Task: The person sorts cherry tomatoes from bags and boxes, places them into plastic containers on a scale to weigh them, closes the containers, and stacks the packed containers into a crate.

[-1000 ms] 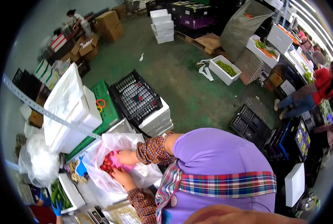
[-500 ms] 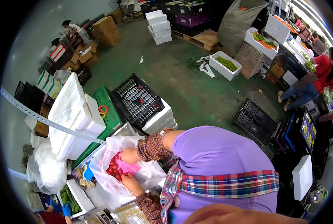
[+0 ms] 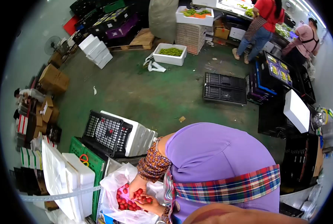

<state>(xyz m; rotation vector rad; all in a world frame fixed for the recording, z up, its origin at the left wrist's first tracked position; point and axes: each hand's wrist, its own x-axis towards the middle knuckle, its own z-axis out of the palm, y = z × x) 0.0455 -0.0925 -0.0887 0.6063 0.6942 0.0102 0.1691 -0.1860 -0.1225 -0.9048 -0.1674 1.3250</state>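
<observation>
A white plastic bag (image 3: pixel 110 188) stands open near the lower left, with small red fruits (image 3: pixel 123 204) and some pink material inside. My right hand (image 3: pixel 136 184), the upper one, reaches down over the bag, its fingers curled round several of the fruits. Just below it, my left hand (image 3: pixel 154 206) is turned palm up with a few fruits resting on its fingers. The two hands nearly meet. Checked sleeves cover both forearms.
White foam boxes (image 3: pixel 78 179) and a green crate (image 3: pixel 97 166) stand left of the bag. Beyond it, a black crate (image 3: pixel 106 133) leans by stacked foam boxes (image 3: pixel 136 138). Two people work at a bench at the upper right. Black crates (image 3: pixel 224 89) lie on the floor.
The view has swung to the right. My hands have come closer together and now hold red fruits above the bag. The pink material is less visible.
</observation>
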